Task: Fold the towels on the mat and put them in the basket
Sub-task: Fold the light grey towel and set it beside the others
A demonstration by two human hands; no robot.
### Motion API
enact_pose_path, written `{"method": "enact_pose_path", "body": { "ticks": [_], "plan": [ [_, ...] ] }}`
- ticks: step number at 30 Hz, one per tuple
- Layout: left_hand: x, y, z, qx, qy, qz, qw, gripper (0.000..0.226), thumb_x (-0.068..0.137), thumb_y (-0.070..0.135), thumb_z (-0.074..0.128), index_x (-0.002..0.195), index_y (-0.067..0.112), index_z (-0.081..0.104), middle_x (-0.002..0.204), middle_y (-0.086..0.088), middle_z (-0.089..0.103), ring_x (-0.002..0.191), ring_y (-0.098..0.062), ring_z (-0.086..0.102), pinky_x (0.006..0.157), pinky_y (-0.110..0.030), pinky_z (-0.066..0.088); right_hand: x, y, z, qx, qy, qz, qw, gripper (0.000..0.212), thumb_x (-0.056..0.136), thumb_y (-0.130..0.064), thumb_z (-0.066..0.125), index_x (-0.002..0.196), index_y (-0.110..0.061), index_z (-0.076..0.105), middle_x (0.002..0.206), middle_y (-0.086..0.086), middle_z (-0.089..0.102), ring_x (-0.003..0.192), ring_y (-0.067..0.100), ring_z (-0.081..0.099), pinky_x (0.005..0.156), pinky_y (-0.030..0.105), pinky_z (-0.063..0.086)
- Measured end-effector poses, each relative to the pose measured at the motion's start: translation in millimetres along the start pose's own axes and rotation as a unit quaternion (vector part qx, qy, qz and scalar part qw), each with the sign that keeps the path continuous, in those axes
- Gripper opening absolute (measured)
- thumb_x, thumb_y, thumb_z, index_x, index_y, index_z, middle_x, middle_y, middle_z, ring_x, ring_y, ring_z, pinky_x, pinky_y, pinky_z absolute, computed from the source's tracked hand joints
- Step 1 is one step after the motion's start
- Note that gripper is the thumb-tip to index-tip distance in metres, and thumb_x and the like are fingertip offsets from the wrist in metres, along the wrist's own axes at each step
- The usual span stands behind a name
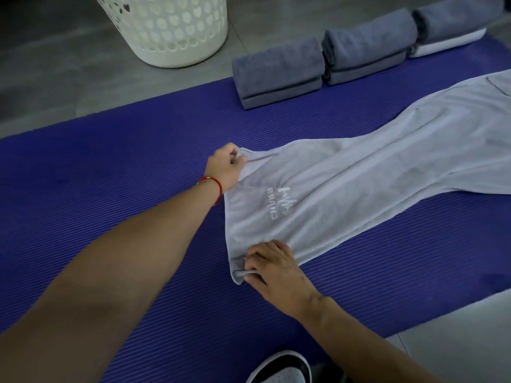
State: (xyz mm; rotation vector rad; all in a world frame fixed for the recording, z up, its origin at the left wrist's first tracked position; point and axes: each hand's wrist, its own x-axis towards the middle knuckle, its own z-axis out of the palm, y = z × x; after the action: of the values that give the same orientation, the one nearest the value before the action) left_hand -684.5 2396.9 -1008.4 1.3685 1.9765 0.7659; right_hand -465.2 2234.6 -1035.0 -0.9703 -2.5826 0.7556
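The ribbed purple mat [110, 172] fills the frame as my folding surface. Across centre and right lies the soft, thin grey towel [387, 161]. My left hand [225, 165] and right hand [272, 268] each pinch a corner, probably for the first fold. The perforated white basket [166, 29] waits upper left.

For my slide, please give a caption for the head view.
Both hands, left and right, pinch corners of a light grey towel on the purple mat.
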Motion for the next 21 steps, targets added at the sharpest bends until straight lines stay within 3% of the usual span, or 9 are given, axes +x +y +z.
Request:
{"method": "enact_pose_path", "body": {
  "ticks": [3,6,10,16,21],
  "plan": [
    [9.5,-20.5,-36.3,-0.122,0.027,-0.083,0.989,0.010,0.087,0.035,0.069,0.085,0.029,0.061,0.091,-0.005,0.075,0.073,-0.020,0.072,0.068,-0.039,0.063,-0.4,-15.6,-3.3,0.075,0.009,-0.009,0.997,0.017,0.098,-0.039,0.058,0.097,-0.024,0.065,0.113,-0.016,0.066,0.125,0.006,0.051,0.118,0.039,0.028],
    [12.0,-26.2,-66.8,-0.191,0.049,-0.115,0.974,0.013,0.099,0.014,0.064,0.089,0.020,0.059,0.082,-0.011,0.070,0.055,-0.012,0.068,0.053,-0.034,0.060,2.4,-27.8,-12.4,0.124,-0.008,-0.018,0.992,0.012,0.095,-0.034,0.065,0.097,-0.024,0.070,0.123,-0.017,0.067,0.131,0.003,0.047,0.115,0.029,0.026],
    [27.5,-37.0,-92.2,-0.171,0.076,-0.133,0.973,0.010,0.097,0.014,0.068,0.090,0.019,0.062,0.093,-0.015,0.072,0.065,-0.020,0.070,0.056,-0.035,0.060,8.3,-43.3,-24.7,0.155,-0.080,-0.014,0.985,0.014,0.096,-0.036,0.065,0.098,-0.025,0.074,0.125,-0.018,0.067,0.119,-0.001,0.050,0.110,0.027,0.028],
    [38.6,-50.7,-100.3,-0.095,0.093,-0.193,0.972,0.013,0.096,0.018,0.068,0.086,0.022,0.062,0.101,-0.015,0.072,0.075,-0.024,0.069,0.056,-0.037,0.060,13.2,-55.3,-23.5,0.166,-0.111,-0.021,0.980,0.019,0.099,-0.034,0.063,0.101,-0.022,0.078,0.119,-0.015,0.071,0.114,0.005,0.052,0.110,0.031,0.028],
    [25.0,-80.1,-111.2,-0.073,0.136,-0.238,0.959,0.003,0.096,0.018,0.066,0.096,0.021,0.066,0.110,-0.015,0.069,0.093,-0.032,0.071,0.077,-0.049,0.063,13.7,-73.9,0.9,0.242,-0.103,-0.004,0.965,0.019,0.099,-0.027,0.065,0.103,-0.015,0.078,0.113,-0.006,0.076,0.106,0.012,0.061,0.104,0.036,0.041]
  ]
}}
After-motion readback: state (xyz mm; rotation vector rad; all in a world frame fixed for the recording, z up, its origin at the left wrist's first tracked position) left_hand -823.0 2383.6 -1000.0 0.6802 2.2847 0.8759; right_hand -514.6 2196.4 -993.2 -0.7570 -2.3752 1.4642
